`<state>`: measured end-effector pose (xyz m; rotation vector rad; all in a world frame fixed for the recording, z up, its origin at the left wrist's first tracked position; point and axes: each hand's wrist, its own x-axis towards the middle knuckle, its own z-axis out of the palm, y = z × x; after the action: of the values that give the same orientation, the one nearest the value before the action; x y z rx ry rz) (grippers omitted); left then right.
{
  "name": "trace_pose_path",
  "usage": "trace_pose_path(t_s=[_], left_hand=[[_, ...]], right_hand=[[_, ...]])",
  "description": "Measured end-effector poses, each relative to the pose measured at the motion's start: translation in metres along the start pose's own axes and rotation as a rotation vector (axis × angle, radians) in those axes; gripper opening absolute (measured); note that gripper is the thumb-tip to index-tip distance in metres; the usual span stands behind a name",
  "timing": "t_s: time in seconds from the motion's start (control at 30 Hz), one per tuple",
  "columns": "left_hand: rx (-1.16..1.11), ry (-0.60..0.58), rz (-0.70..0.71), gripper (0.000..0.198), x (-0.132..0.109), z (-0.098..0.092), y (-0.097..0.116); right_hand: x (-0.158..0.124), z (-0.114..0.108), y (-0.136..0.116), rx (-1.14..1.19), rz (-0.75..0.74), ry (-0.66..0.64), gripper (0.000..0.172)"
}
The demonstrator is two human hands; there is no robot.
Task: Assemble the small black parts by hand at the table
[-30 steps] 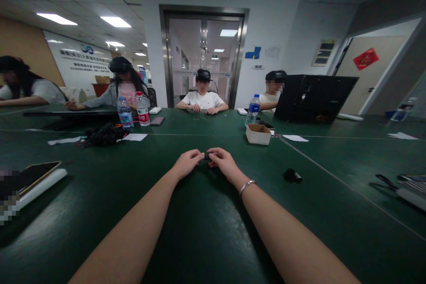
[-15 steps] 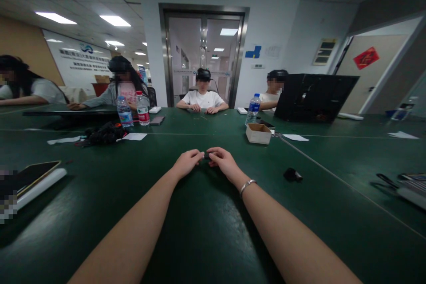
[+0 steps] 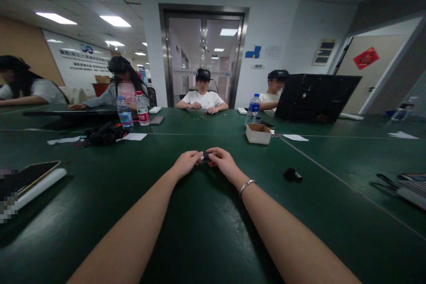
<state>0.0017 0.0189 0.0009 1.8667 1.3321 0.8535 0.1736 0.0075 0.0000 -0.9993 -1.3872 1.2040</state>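
A small dark object with a shiny silver end [image 3: 205,157] is held between my two hands, just above the green table [image 3: 213,226]. Its exact kind is too small to make out. My left hand [image 3: 186,163] pinches the silver end from the left, thumb and fingers together. From the other side, my right hand [image 3: 223,161] grips the dark end, with a silver bangle [image 3: 247,187] at the wrist. The fingers partly cover the object. Off to the right of my right hand lies a small black item [image 3: 293,175].
A small open cardboard box [image 3: 258,134] and a bottle with a blue cap [image 3: 253,108] stand ahead to the right. Two bottles [image 3: 125,113], black bundled cables [image 3: 105,134] and paper are ahead left. A phone [image 3: 33,179] lies at left. Several people sit around the table.
My left fingers have drawn back very slightly to the left, and more of the object's silver end shows. My right hand stays nearly still.
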Motion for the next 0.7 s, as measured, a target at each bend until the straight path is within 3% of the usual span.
trace_pose_path(t_s=[0.7], left_hand=[[0.110,0.023,-0.037,0.065,-0.0009,-0.0006,-0.0016]], right_hand=[[0.0006,0.0019,0.0000,-0.001,0.006,-0.008,0.018]])
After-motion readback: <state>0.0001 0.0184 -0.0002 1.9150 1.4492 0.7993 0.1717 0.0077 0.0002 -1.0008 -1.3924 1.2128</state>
